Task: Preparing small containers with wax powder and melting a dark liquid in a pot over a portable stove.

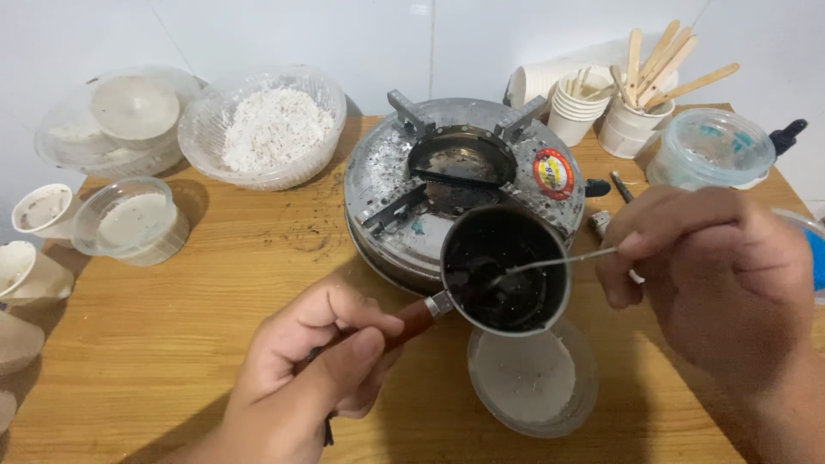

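While the left hand point(314, 369) gripped the reddish-brown handle of a small black pot point(505, 268), the pot hung tilted over a clear plastic cup point(534, 380) holding a pale, flat filling. Dark liquid lay inside the pot. The right hand point(713, 266) pinched a thin metal spoon point(559, 259), its tip dipped in that liquid. Just behind stood a round metal stove point(378, 185), spattered and blackened. Farther back, a clear bowl point(271, 129) held white granules, and a second bowl point(112, 120) held pale discs. A plastic cup point(131, 221) with a pale filling sat at the left. Everything rested on a wooden table point(172, 326) against a white wall. Paper cups point(584, 103) with wooden sticks point(662, 60) stood at the back right, beside a lidded clear tub point(711, 148).
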